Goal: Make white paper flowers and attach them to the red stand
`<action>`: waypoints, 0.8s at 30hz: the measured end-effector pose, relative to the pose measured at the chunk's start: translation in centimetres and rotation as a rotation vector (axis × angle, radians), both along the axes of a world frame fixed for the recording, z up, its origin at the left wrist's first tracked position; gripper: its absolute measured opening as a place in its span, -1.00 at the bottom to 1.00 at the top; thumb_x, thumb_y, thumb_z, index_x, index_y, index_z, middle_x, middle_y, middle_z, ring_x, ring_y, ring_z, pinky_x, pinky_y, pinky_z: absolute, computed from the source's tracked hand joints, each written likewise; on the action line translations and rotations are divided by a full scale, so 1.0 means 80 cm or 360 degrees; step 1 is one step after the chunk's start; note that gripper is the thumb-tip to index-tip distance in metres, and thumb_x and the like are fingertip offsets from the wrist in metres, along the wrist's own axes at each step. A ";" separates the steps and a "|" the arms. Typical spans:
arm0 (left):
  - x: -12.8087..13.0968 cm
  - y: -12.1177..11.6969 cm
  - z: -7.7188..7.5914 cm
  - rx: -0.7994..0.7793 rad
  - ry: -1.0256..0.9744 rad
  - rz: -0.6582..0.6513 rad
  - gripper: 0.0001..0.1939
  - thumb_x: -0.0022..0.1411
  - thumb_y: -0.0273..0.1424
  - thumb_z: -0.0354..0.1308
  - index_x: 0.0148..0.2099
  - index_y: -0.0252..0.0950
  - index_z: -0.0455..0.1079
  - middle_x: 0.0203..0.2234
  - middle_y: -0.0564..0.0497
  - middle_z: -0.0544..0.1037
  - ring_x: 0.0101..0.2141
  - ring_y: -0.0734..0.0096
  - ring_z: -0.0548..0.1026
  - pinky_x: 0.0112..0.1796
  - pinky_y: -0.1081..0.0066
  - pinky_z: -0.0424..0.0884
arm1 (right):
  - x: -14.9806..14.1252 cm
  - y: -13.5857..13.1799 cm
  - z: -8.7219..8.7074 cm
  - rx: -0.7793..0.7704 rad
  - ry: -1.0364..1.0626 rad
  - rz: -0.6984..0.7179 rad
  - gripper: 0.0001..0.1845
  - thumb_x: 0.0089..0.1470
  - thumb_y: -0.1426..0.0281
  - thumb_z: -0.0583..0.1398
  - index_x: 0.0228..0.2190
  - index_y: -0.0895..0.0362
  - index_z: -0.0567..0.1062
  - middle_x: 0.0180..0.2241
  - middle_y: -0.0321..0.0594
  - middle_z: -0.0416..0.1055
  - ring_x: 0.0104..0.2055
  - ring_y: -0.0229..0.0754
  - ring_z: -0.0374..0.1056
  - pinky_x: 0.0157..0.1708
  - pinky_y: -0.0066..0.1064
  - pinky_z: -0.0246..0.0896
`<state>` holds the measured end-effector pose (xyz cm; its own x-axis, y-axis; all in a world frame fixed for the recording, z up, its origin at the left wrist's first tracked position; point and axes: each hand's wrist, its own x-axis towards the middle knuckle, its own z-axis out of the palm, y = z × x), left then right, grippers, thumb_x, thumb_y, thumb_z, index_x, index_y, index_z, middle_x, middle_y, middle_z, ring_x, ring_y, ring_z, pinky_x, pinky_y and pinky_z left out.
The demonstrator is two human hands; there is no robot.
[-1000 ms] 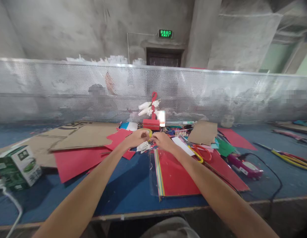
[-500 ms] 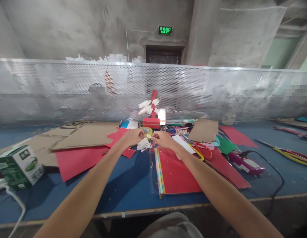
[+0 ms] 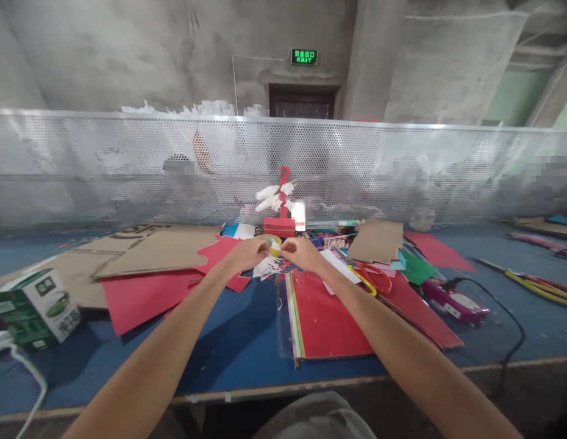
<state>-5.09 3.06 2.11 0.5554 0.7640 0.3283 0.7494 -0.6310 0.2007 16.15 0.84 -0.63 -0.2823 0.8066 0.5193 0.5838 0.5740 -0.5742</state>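
Between my two hands is a small white piece of paper. My left hand is closed in a pinch at its left side. Its right end meets the pinched fingertips of my right hand. Right behind the fingers lies a yellow tape roll, partly covered. White fringed paper rests on the blue table below my left fingers. Beyond the hands stands a red paper stand with white paper flowers on its curved stem.
Cardboard sheets and red paper cover the left. A green box stands near the left edge. A pack of red paper, scissors, a purple device with a cable and long-bladed shears lie right. Metal mesh rises behind.
The white piece has risen slightly and tilted between my fingers. My hands have shifted only a little, staying pinched in front of the tape roll.
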 end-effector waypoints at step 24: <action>0.017 -0.013 0.008 -0.0093 -0.0359 -0.0137 -0.67 0.08 -0.49 0.06 -0.07 -0.28 0.43 -0.29 -0.03 0.55 -0.33 0.34 0.51 -0.35 0.45 0.34 | -0.008 -0.009 0.004 -0.0082 0.0000 0.0014 -0.82 0.02 0.26 0.27 -0.40 0.13 0.56 -0.42 -0.20 0.57 -0.36 -0.14 0.50 -0.37 -0.46 0.27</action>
